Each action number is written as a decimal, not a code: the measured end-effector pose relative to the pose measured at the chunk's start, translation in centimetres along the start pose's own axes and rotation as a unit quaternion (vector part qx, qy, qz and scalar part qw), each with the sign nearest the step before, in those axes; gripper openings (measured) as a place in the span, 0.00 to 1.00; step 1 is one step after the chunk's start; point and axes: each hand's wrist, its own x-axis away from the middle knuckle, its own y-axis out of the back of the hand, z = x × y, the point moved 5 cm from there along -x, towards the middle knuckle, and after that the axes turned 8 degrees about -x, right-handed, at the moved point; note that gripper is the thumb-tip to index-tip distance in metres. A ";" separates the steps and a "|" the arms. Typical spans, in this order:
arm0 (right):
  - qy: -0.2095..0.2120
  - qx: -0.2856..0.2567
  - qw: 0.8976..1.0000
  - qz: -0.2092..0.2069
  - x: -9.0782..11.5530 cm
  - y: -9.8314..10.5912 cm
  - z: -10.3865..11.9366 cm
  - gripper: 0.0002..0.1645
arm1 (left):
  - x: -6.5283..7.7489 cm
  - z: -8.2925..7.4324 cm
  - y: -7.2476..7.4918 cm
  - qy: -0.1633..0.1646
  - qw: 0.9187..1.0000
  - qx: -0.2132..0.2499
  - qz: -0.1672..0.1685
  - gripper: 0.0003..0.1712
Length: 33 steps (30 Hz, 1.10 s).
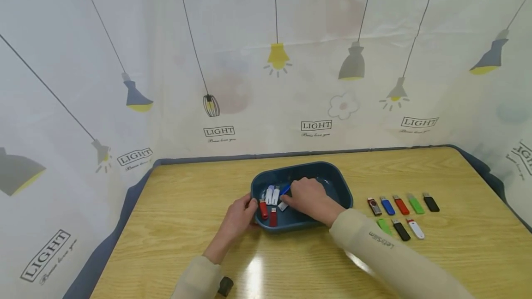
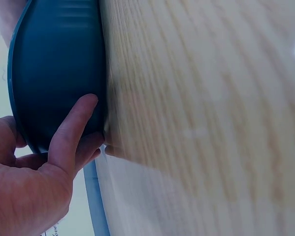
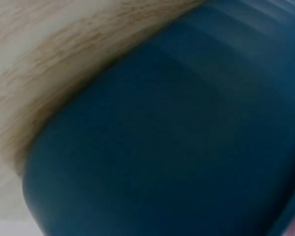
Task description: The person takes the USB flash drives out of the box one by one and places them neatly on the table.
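A dark blue plastic basin stands on the table, also close up in the left wrist view and filling much of the right wrist view. My left hand holds its left end, thumb at the rim and fingers against the outer wall. Inside lie several USB sticks: white ones, a red one, a dark red one and a blue one. My right hand reaches into the basin, fingers bent down beside the blue stick; I cannot tell whether they pinch one.
Right of the basin, several USB sticks lie in two rows on the wooden table, among them a red one and a black one. A small black object lies by my left sleeve. A lamp-patterned curtain hangs behind.
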 end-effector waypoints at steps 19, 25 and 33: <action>0.039 -0.043 0.998 0.038 0.7 0.2 -1.9 0.14 | 0.1 -0.4 -0.1 -0.008 1.000 -0.001 0.000 0.25; 0.023 -0.049 0.998 0.031 1.2 0.6 -2.3 0.15 | 0.1 -0.2 -0.1 -0.004 1.000 0.002 0.003 0.25; -0.049 -0.019 0.998 0.027 1.9 0.9 -2.9 0.30 | 0.1 -0.2 0.1 -0.019 1.000 -0.013 -0.021 0.22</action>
